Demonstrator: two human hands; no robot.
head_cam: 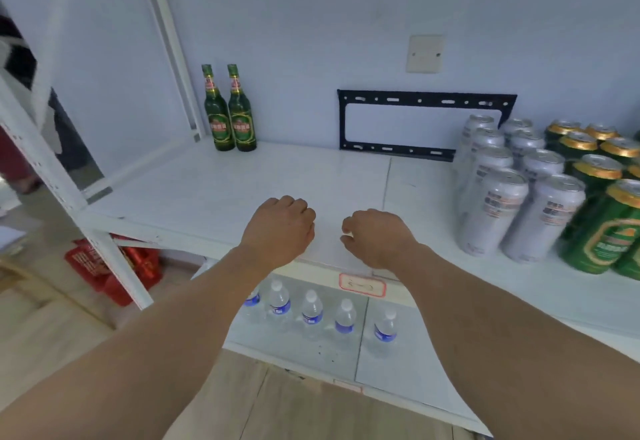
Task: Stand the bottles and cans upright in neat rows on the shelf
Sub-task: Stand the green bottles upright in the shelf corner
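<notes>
Two green glass bottles point(230, 110) stand upright side by side at the back left of the white shelf point(214, 183). At the right, several silver cans point(512, 183) stand in rows, with several green cans with gold tops point(602, 197) beside them. My left hand point(278, 228) and my right hand point(375, 235) hover side by side over the shelf's front edge, fingers curled under, nothing in either. Several water bottles point(313, 311) stand in a row on the lower shelf beneath my hands.
A black metal bracket point(426, 98) is fixed to the wall behind the shelf, below a white wall plate point(425, 53). White shelf posts point(41, 159) rise at the left. Red baskets point(114, 266) sit on the wooden floor at lower left.
</notes>
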